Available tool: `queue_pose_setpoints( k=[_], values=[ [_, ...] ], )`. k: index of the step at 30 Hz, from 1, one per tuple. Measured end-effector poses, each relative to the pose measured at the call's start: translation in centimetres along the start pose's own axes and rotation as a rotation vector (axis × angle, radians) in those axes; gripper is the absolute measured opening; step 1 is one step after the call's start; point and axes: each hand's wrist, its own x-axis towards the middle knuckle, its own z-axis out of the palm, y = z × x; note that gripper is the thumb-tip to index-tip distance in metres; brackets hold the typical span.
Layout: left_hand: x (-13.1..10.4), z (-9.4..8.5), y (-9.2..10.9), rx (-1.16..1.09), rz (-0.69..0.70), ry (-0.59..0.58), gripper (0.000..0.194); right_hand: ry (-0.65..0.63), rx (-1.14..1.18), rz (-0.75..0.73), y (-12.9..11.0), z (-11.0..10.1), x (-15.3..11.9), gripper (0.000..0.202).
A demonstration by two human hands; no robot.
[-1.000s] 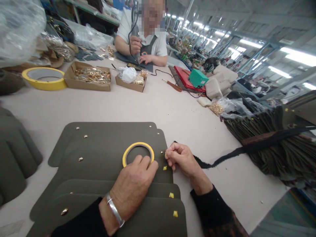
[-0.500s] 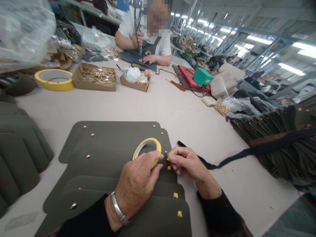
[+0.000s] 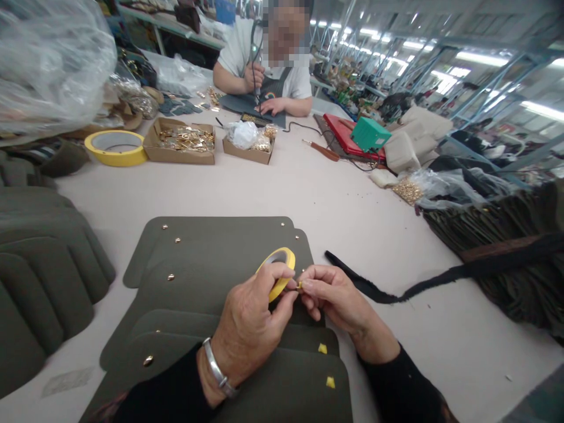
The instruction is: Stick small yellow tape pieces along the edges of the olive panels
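My left hand (image 3: 255,317) grips a roll of yellow tape (image 3: 284,282), thumb and fingers closed on its near side. Beside it, my right hand (image 3: 337,299) pinches a small bit of yellow tape (image 3: 300,286) between thumb and forefinger, the fingertips almost meeting the left ones. Below both hands lie overlapping dark green panels (image 3: 211,252) with rounded corners. Gold studs (image 3: 148,361) sit along their left side, with smaller ones at the upper right. Yellow tape squares (image 3: 330,382) mark the right edge of the nearer panels.
More green panels (image 3: 53,252) lie at left. Farther back are a larger tape roll (image 3: 115,156), a carton of gold hardware (image 3: 180,154) and a smaller carton (image 3: 247,151). A black strip (image 3: 458,273) runs right to stacked pieces. A co-worker (image 3: 268,88) holds a corded tool across the table.
The tape roll has tilted more upright, and my two hands have come closer together at the fingertips. The whole view has shifted, with things sitting slightly farther right.
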Motion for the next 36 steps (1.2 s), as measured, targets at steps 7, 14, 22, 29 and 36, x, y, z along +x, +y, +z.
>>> queue_pose_setpoints(
  k=[7, 14, 22, 29, 36],
  values=[
    [0.23, -0.09, 0.16, 0.047, 0.011, -0.008, 0.017, -0.022, 0.033, 0.042, 0.54, -0.06, 0.2, 0.026],
    [0.12, -0.04, 0.27, 0.048, 0.02, -0.018, 0.017, -0.04, 0.052, 0.053, 0.61, 0.21, 0.3, 0.026],
    [0.19, -0.15, 0.48, 0.032, -0.042, -0.019, 0.021, -0.02, 0.059, 0.057, 0.62, 0.24, 0.34, 0.027],
    [0.07, 0.1, 0.0, 0.015, -0.021, -0.027, 0.028, -0.006, 0.038, 0.06, 0.33, -0.1, 0.19, 0.027],
    [0.13, 0.06, 0.04, 0.039, -0.016, -0.005, 0.028, -0.03, 0.037, 0.08, 0.53, 0.19, 0.3, 0.028]
  ],
)
